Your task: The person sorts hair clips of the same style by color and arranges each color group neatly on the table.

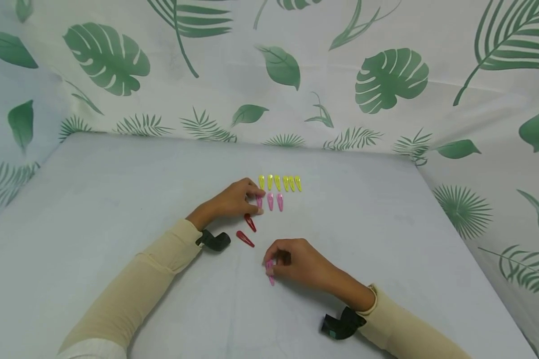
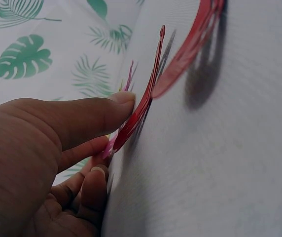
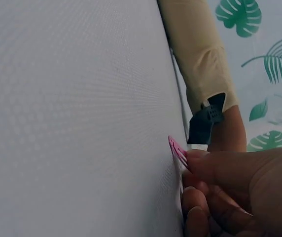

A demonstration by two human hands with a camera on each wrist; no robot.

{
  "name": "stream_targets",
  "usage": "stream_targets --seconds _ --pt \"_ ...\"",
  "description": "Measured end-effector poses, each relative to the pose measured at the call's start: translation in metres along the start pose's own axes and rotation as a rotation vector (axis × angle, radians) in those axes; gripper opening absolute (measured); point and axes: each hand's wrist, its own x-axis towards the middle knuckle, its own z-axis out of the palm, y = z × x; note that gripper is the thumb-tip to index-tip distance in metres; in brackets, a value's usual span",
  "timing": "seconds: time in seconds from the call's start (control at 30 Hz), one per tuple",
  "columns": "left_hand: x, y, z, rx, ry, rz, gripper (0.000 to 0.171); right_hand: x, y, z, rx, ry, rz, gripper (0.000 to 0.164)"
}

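Observation:
At the left end of a short row, my left hand holds a pink hair clip between thumb and fingers. Two more pink clips lie to its right. Just below that hand are two red hair clips, both on the table; up close in the left wrist view, one red clip overlaps the thumb tip. Nearer to me, my right hand pinches another pink hair clip by its upper part. Its tip sticks out past the thumb in the right wrist view.
Several yellow hair clips stand in a row behind the pink ones. A white cloth covers the table, and a leaf-print curtain hangs behind and beside it. Dark wrist cameras are worn over both beige sleeves.

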Motion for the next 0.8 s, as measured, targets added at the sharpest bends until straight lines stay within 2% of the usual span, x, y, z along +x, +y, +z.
stream_targets --seconds 0.23,0.4,0.6,0.8 --pt "0.001 -0.001 0.001 0.002 0.006 0.013 0.051 0.000 0.003 -0.001 0.083 0.004 0.006 0.014" --pt "0.001 -0.002 0.001 -0.002 0.005 0.017 0.050 0.001 0.006 -0.003 0.222 0.028 0.046 0.015" --pt "0.002 -0.003 0.002 -0.013 0.002 0.002 0.050 0.003 0.009 -0.004 0.407 -0.034 0.078 0.018" --pt "0.001 0.000 0.000 0.004 0.001 0.000 0.050 0.005 0.013 -0.009 0.422 -0.035 0.082 0.032"
